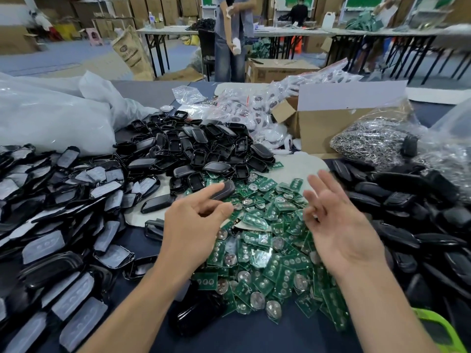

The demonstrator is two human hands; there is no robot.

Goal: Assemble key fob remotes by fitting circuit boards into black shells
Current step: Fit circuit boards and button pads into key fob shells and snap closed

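Left hand (193,225): index finger extended to a blurred black oval plastic shell (224,191), which seems to touch the fingertip; whether the hand grips it cannot be told.
Right hand (341,228): fingers spread, holding nothing.
Both hover over a pile of green rectangular circuit boards (270,253), which lies beside a heap of empty black shells (193,149).

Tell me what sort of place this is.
Most likely a small assembly workshop inside a warehouse. The table is heaped with loose black shells and green circuit boards, cardboard cartons are stacked along the back wall, and another person stands by folding tables behind.
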